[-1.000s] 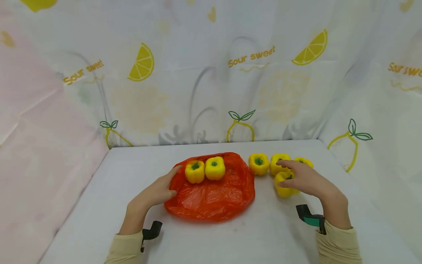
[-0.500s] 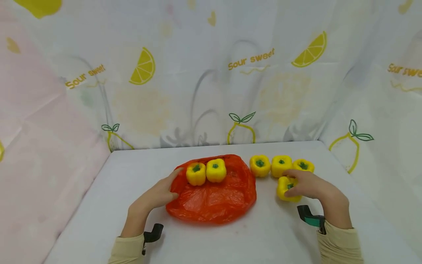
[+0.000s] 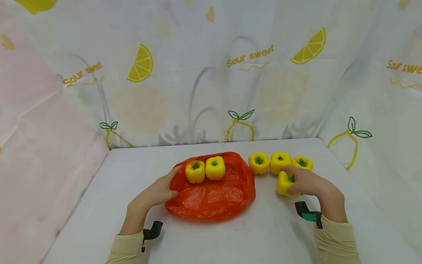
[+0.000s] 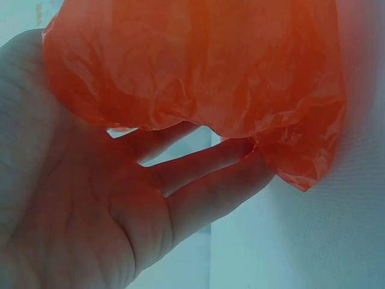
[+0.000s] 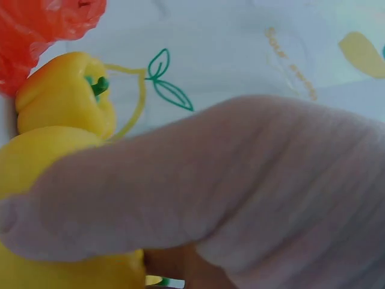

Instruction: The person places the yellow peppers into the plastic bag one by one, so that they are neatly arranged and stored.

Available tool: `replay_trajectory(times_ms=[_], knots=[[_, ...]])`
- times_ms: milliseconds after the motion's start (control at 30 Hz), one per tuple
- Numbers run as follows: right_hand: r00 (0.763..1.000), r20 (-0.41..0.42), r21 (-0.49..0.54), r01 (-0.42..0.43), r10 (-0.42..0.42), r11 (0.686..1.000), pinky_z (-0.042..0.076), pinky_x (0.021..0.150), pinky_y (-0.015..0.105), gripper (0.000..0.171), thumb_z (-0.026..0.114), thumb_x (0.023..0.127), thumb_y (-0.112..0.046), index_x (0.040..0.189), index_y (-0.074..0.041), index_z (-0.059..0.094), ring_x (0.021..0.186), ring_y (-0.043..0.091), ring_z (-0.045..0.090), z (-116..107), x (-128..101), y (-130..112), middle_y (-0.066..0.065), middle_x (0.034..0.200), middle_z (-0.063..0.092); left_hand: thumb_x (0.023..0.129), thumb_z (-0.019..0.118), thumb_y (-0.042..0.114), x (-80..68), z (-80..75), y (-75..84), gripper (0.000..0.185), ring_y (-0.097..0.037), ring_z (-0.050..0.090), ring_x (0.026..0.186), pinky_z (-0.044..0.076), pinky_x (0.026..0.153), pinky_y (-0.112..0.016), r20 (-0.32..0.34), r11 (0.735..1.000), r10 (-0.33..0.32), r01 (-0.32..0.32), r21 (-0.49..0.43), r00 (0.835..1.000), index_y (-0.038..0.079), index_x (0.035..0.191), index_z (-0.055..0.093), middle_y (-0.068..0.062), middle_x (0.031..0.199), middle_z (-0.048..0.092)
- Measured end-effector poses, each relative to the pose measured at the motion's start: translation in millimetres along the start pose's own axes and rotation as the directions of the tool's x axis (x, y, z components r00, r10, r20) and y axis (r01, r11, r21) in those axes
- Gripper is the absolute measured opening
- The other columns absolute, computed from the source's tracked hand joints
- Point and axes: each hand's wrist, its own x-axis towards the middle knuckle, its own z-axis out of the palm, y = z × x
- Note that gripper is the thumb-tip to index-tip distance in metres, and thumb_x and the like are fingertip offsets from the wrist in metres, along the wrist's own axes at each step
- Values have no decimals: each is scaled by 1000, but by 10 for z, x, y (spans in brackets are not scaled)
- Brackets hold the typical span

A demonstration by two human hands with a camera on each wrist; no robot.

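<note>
We've got the front yellow plastic bell pepper [image 3: 285,182] on the white bench [image 3: 263,231], our right hand [image 3: 304,182] curled around it, just in front of three more peppers [image 3: 279,162]. Left hand [image 3: 157,193] rests flat, fingers relaxed, on the crinkly orange plastic bag [image 3: 212,196].

White table [image 3: 211,242], lemon-print curtain [image 3: 211,73] behind, pink cloth [image 3: 39,146] at left.
</note>
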Motion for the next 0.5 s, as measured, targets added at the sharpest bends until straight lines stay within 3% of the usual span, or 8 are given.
replay_trajectory(times_ms=[200, 500], knots=[[1000, -24, -13, 6, -6, 1000, 45, 95, 58, 81, 75, 70, -11, 145, -4, 45, 110, 35, 50, 29, 41, 13, 26, 142, 51, 86, 60, 7, -1, -1, 13, 86, -39, 38, 143, 34, 114, -62, 13, 1000, -17, 16, 4, 1000, 25, 159, 19, -15, 159, 35], [999, -25, -5, 20, -20, 1000, 46, 94, 56, 82, 76, 71, -13, 146, -5, 45, 111, 34, 50, 37, 51, -57, 25, 143, 50, 87, 60, 8, 2, -20, 26, 85, -39, 36, 144, 34, 114, -63, 20, 1000, -29, 29, -1, 999, 25, 159, 19, -16, 160, 33]])
